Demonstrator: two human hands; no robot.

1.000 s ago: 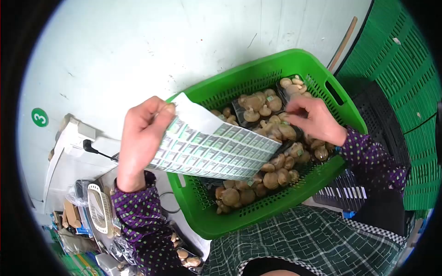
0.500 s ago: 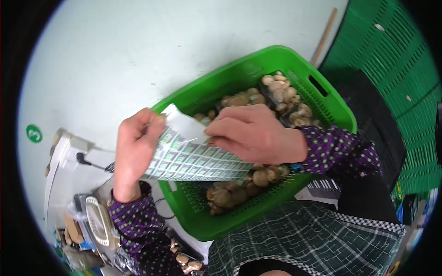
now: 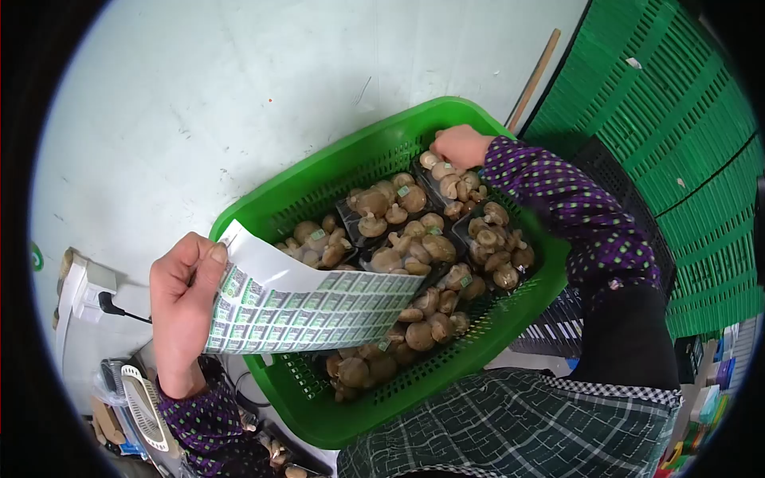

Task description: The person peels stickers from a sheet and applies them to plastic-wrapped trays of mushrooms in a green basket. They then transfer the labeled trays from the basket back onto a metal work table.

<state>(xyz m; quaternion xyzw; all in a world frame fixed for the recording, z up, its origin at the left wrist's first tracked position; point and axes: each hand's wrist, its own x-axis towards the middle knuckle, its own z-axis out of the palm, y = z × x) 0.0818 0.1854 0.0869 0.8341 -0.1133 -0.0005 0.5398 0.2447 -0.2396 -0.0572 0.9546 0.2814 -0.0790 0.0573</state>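
The left hand [image 3: 185, 299] clamps its fingers on a white, green-printed label sheet [image 3: 319, 315], whose drooping end may snag brown round-capped mushrooms [image 3: 441, 328]; the right's [image 3: 462, 148], upper centre, are indiscernible.

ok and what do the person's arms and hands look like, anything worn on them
The left hand and right hand wear no gloves. Both forearms are covered by dark purple fabric sleeves patterned with small light dots. Above the elbow, the right arm shows a plain black upper sleeve. No ring shows, though the right fingers are partly hidden.
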